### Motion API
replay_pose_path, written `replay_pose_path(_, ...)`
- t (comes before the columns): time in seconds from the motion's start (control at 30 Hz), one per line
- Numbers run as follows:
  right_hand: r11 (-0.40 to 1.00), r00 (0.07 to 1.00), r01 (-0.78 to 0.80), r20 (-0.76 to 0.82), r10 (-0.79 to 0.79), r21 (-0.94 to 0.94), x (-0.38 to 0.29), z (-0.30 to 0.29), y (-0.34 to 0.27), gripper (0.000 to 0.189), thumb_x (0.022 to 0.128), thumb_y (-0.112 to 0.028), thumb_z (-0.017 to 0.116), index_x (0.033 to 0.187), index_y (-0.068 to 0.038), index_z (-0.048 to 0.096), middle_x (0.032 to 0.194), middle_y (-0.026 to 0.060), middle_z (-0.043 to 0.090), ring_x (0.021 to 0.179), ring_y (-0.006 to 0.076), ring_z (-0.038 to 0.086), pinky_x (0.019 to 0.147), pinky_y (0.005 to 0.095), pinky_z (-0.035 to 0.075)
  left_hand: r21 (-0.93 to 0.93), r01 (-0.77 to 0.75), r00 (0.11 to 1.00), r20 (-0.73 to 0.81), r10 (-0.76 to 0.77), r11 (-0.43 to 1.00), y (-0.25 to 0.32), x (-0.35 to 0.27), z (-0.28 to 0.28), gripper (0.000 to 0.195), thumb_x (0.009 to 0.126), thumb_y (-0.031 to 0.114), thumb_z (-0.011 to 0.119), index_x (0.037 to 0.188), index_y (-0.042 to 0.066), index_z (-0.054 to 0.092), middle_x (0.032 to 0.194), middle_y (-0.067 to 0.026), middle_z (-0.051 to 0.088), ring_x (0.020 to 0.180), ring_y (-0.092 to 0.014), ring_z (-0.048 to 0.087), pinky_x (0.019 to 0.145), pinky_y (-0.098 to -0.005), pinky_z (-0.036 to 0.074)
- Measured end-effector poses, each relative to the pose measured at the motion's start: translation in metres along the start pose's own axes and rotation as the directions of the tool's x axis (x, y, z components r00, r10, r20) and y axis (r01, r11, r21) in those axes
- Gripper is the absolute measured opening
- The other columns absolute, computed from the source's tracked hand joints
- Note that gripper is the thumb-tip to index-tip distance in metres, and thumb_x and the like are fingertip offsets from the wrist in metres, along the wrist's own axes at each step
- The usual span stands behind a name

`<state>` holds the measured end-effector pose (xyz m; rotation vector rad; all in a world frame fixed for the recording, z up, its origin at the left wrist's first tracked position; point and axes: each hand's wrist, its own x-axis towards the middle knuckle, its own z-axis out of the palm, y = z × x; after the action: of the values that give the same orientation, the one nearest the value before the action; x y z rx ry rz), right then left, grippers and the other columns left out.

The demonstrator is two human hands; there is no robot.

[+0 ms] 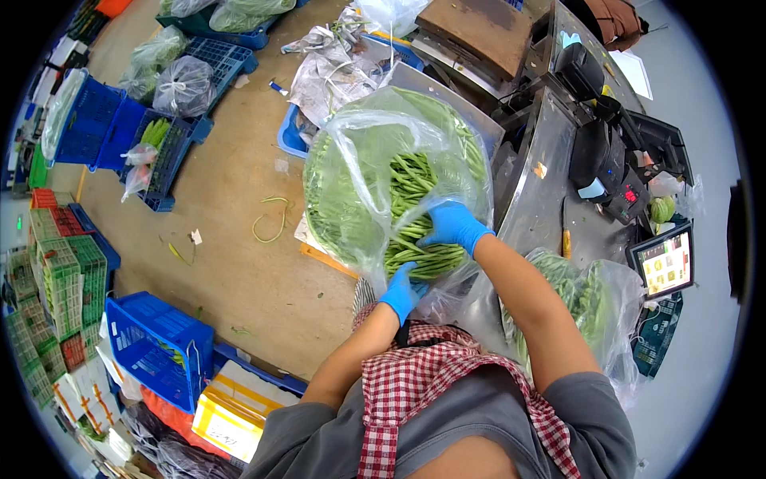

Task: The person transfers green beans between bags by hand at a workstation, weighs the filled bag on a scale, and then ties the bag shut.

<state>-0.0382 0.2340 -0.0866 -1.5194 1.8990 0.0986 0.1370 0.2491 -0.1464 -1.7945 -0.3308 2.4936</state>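
Note:
A large clear plastic bag (359, 179) packed with green beans (413, 179) stands in front of me, its mouth spread towards my body. My right hand (453, 226), in a blue glove, reaches inside and grasps some beans, thumb on the near side. At the bag's near edge, my left hand (403, 292), gloved in blue too, holds the ends of the beans lying crosswise; its fingertips are partly hidden. Loose bag plastic lies around both wrists.
A metal counter (526, 191) at right bears a knife (565, 236), a lit screen (664, 261) and another bag of green vegetables (568, 293). Behind the beans is a blue bin (291, 135) with crumpled sacking. Blue crates (161, 341) and a taped foam box (236, 407) stand at left.

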Motion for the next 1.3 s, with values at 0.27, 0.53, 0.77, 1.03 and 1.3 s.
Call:
replay_pose_path(0.27, 0.990, 0.955, 0.005, 0.293, 0.036, -0.140, 0.021, -0.015, -0.013, 0.088, 0.054, -0.053, 0.067, 0.118, 0.002, 0.042, 0.116, 0.0232, 0.045, 0.107, 0.0342, 0.044, 0.093, 0.0354, 0.033, 0.086, -0.014, 0.985, 0.175, -0.001, 0.996, -0.011, 0.001, -0.015, 0.035, 0.079, 0.016, 0.050, 0.109, -0.002, 0.043, 0.110, -0.0182, 0.047, 0.100, -0.029, 0.048, 0.089, -0.0382, 0.039)
replay_pose_path(0.53, 0.987, 0.993, -0.047, 0.118, 0.030, 0.151, 0.012, -0.002, -0.006, 0.088, 0.053, -0.054, 0.068, 0.117, 0.001, 0.043, 0.116, 0.0223, 0.046, 0.105, 0.0341, 0.046, 0.091, 0.0350, 0.035, -0.251, -0.141, 0.986, 0.050, 0.159, 0.958, -0.016, 0.009, -0.016, 0.030, 0.079, 0.015, 0.050, 0.104, 0.000, 0.044, 0.108, -0.0162, 0.045, 0.099, -0.027, 0.045, 0.091, -0.0397, 0.037)
replay_pose_path(0.77, 0.963, 0.983, 0.069, 0.148, -0.110, 0.259, 0.011, 0.020, 0.024, 0.074, 0.050, -0.045, 0.072, 0.107, -0.002, 0.052, 0.106, 0.0198, 0.053, 0.096, 0.0327, 0.051, 0.085, 0.0366, 0.040, -0.218, -0.086, 0.981, 0.153, 0.121, 0.972, -0.013, 0.008, -0.007, 0.029, 0.079, 0.014, 0.049, 0.103, -0.001, 0.044, 0.104, -0.0190, 0.047, 0.099, -0.030, 0.046, 0.090, -0.0421, 0.039)
replay_pose_path(1.03, 0.972, 0.988, 0.112, 0.080, -0.131, 0.208, -0.002, 0.023, 0.007, 0.077, 0.050, -0.048, 0.071, 0.108, -0.001, 0.051, 0.107, 0.0209, 0.053, 0.096, 0.0329, 0.051, 0.086, 0.0362, 0.040, -0.353, -0.056, 0.973, 0.189, 0.129, 0.934, -0.028, -0.001, -0.012, 0.032, 0.081, 0.012, 0.046, 0.107, -0.006, 0.040, 0.107, -0.0215, 0.044, 0.102, -0.033, 0.046, 0.090, -0.0398, 0.041)
replay_pose_path(1.3, 0.924, 0.991, 0.115, 0.016, -0.130, 0.364, 0.003, 0.009, 0.012, 0.068, 0.058, -0.049, 0.068, 0.107, -0.003, 0.053, 0.106, 0.0191, 0.054, 0.097, 0.0319, 0.051, 0.085, 0.0355, 0.039, -0.399, -0.081, 0.982, 0.126, 0.142, 0.913, -0.022, 0.014, -0.003, 0.036, 0.077, 0.012, 0.051, 0.105, -0.007, 0.040, 0.109, -0.0219, 0.042, 0.101, -0.033, 0.044, 0.092, -0.0411, 0.038)
